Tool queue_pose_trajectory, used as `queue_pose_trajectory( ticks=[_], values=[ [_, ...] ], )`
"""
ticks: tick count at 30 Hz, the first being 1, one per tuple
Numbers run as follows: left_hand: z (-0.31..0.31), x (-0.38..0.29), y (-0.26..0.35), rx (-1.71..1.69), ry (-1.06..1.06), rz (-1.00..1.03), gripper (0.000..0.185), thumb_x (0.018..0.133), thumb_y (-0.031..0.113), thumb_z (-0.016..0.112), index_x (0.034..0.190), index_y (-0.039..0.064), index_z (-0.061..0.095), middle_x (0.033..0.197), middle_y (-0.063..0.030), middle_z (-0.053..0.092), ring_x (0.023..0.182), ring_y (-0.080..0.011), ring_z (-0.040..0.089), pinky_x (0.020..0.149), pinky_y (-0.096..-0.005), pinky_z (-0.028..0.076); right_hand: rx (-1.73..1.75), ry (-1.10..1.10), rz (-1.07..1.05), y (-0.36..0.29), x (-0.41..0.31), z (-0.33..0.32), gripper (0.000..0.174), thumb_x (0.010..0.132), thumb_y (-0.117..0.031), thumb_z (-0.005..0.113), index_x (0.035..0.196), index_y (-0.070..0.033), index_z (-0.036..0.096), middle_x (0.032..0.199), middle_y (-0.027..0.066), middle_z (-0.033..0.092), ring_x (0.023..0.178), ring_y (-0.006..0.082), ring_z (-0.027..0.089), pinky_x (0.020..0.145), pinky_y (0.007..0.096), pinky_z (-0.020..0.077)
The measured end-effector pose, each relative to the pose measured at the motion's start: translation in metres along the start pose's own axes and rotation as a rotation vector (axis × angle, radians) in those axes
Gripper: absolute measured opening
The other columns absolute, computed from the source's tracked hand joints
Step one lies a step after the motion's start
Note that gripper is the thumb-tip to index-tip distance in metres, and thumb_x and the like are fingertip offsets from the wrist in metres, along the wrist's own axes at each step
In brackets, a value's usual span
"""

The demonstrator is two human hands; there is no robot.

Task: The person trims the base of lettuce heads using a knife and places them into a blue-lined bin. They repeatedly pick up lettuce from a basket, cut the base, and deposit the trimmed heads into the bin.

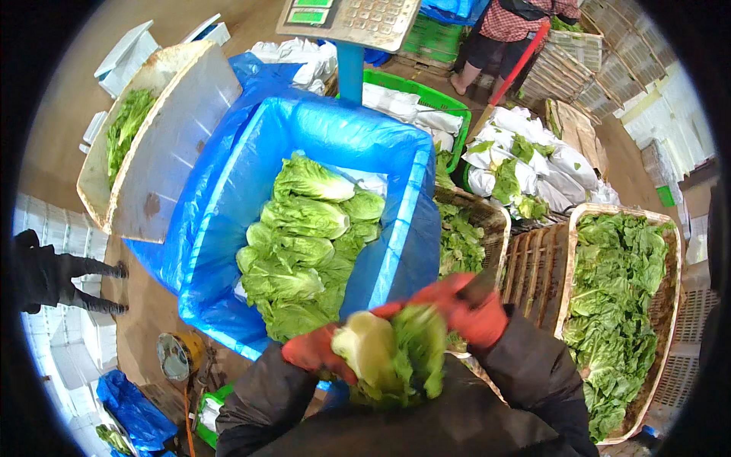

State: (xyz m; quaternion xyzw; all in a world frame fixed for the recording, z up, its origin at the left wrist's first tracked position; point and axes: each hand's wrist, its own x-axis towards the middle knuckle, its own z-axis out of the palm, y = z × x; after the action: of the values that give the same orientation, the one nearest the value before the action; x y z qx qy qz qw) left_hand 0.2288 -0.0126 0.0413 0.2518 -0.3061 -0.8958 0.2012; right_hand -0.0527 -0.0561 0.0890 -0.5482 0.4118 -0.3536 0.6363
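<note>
A head of romaine-type lettuce is in front of my torso, its pale stem end toward the left. Gripping it from the left and below is my left hand in a red glove. My right hand, also red-gloved, grips the leafy side; motion blurs it, and a dark thing at its back is too blurred to name. Just beyond my hands stands a box lined with blue plastic film, where several lettuce heads lie in rows over white paper.
A crate of loose leaves stands at the right, another leaf-filled crate beside the box. A scale rises behind on a blue post. White foam box leans at left. People stand at the back right and far left.
</note>
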Motion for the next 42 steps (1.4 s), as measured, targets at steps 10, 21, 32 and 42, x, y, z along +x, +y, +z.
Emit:
queue_pose_trajectory(
  ticks=[10, 21, 32, 42],
  values=[
    [-0.102, -0.02, -0.039, 2.071, 0.301, 0.162, 0.056, 0.08, 0.019, 0.062, 0.134, 0.034, 0.059, 0.134, -0.007, 0.056, 0.128, -0.034, 0.049, 0.106, -0.075, 0.024, -0.59, 0.596, 0.284, 0.092, -0.093, -0.1, 0.056, 0.084, 0.0, 0.065, 0.138, -0.013, 0.059, 0.103, 0.0053, 0.069, 0.099, 0.0148, 0.064, 0.09, 0.0303, 0.0494],
    [-0.132, 0.014, -0.087, 2.059, 0.26, 0.358, 0.049, 0.099, 0.031, 0.055, 0.137, 0.0, 0.054, 0.134, -0.0238, 0.058, 0.122, -0.04, 0.055, 0.101, -0.0498, 0.044, 0.381, 0.379, 0.681, 0.088, -0.22, -0.097, 0.047, 0.103, -0.044, 0.049, 0.136, -0.012, 0.059, 0.106, 0.0088, 0.07, 0.072, 0.0179, 0.07, 0.072, 0.0369, 0.0591],
    [0.015, 0.083, 0.018, 1.832, 0.835, 0.141, 0.043, 0.103, 0.028, 0.05, 0.141, 0.008, 0.054, 0.132, -0.0191, 0.06, 0.12, -0.036, 0.057, 0.104, -0.0416, 0.044, -0.21, 1.426, 0.44, -0.046, -0.323, -0.512, 0.064, 0.093, -0.039, 0.064, 0.145, -0.009, 0.042, 0.117, 0.0166, 0.063, 0.066, 0.0275, 0.066, 0.044, 0.0357, 0.0521],
    [0.154, 0.256, -0.038, 1.179, 0.339, 0.376, 0.038, 0.094, 0.029, 0.065, 0.125, 0.007, 0.066, 0.131, -0.0158, 0.062, 0.122, -0.0353, 0.057, 0.105, -0.0502, 0.04, -0.131, 1.559, -0.019, -0.051, -0.288, -0.448, 0.063, 0.084, -0.028, 0.079, 0.135, -0.007, 0.049, 0.105, 0.0108, 0.065, 0.061, 0.0165, 0.058, 0.042, 0.0302, 0.0489]
  ],
)
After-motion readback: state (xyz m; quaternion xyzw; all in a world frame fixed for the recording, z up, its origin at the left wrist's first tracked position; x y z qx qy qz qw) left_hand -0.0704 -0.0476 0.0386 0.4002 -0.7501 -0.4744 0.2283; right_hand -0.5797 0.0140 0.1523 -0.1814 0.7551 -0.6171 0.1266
